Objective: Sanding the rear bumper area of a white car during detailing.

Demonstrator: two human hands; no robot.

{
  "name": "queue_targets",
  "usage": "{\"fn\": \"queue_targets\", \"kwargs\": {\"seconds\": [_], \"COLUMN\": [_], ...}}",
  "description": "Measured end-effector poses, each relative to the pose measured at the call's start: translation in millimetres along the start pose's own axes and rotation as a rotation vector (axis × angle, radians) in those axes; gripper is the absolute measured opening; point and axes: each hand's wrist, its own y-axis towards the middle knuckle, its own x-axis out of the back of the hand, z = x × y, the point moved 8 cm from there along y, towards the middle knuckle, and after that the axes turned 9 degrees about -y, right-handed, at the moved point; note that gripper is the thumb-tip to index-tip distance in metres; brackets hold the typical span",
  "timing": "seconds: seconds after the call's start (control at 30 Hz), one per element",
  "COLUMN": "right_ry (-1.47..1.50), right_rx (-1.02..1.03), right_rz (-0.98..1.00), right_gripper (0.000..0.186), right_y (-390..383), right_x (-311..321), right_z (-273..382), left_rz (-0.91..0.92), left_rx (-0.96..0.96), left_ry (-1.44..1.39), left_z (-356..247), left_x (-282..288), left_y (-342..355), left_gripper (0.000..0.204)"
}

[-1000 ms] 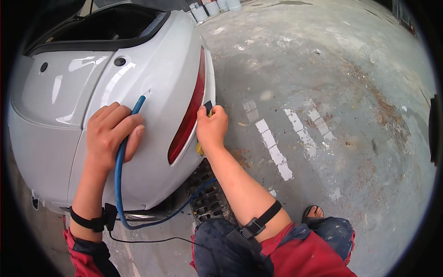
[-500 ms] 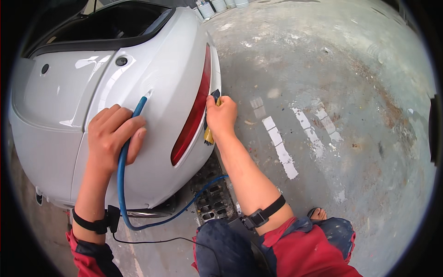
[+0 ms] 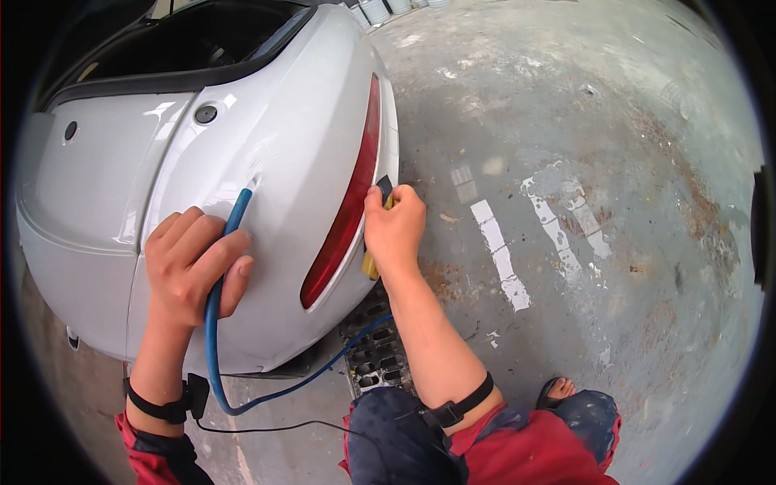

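A blue hose (image 3: 213, 335) runs through my left hand (image 3: 192, 263), whose fingers are closed round it. Its end points at the white car body part (image 3: 299, 121), where a small splash of clear water shows at the mouth. My right hand (image 3: 396, 230) grips a yellow block with a dark sheet (image 3: 385, 187) folded on it, which looks like sandpaper. This block lies along the white panel edge just right of the red tail light (image 3: 346, 214). The palm hides most of the block, and its contact face cannot be seen.
Below the car's corner is a dark slotted grate (image 3: 380, 356), with the hose passing over it. A thin black cable (image 3: 275, 426) hangs from my left wrist strap. White paint marks (image 3: 501, 255) streak the grey floor (image 3: 647, 347). Several pails (image 3: 375, 11) stand at the back.
My right hand has moved slightly right and down with the block along the panel edge. My left hand and the hose end have moved a little left and down.
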Motion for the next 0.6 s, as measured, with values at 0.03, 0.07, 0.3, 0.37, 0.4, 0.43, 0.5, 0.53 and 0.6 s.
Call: {"fn": "queue_targets", "kwargs": {"seconds": [0.03, 0.07, 0.3, 0.37, 0.4, 0.43, 0.5, 0.53, 0.6], "right_ry": [0.011, -0.007, -0.004, -0.111, -0.07, -0.003, -0.015, -0.069, 0.027], "right_rx": [0.042, 0.03, 0.13, -0.022, -0.065, -0.126, 0.059, 0.048, 0.068], "right_rz": [-0.035, -0.017, -0.027, 0.02, 0.032, 0.065, -0.041, -0.02, 0.086], "right_gripper": [0.029, 0.029, 0.031, 0.029, 0.026, 0.024, 0.026, 0.027, 0.027], "right_y": [2.3, 4.7, -2.6, -40.0, -54.0, -62.9, -49.9, -36.0, -11.9], "right_x": [2.5, 1.1, 22.5, 26.3, 27.4, 23.6, 24.5, 21.5, 9.0], "right_z": [2.8, 2.9, 44.0, 32.9, 30.1, 22.1, 24.1, 20.9, 16.9], "left_rz": [-0.003, 0.012, -0.015, -0.015, -0.01, -0.017, -0.014, -0.023, -0.028], "left_rx": [0.001, 0.0, 0.004, -0.007, -0.005, -0.002, -0.02, -0.031, -0.013], "left_ry": [0.0, -0.005, -0.002, -0.003, -0.004, -0.012, -0.008, -0.003, -0.016], "left_z": [0.3, 0.5, 0.2, -1.0, -0.7, -0.3, -1.3, -2.3, -1.4], "left_x": [0.2, -0.9, 2.2, 2.4, 2.3, 2.8, 2.5, 3.3, 3.9], "left_y": [0.2, 0.4, -1.3, -1.7, -1.5, -1.3, -0.6, -0.5, -0.4], "left_gripper": [0.013, 0.013, 0.013, 0.013, 0.013, 0.012, 0.012, 0.012, 0.011]}}
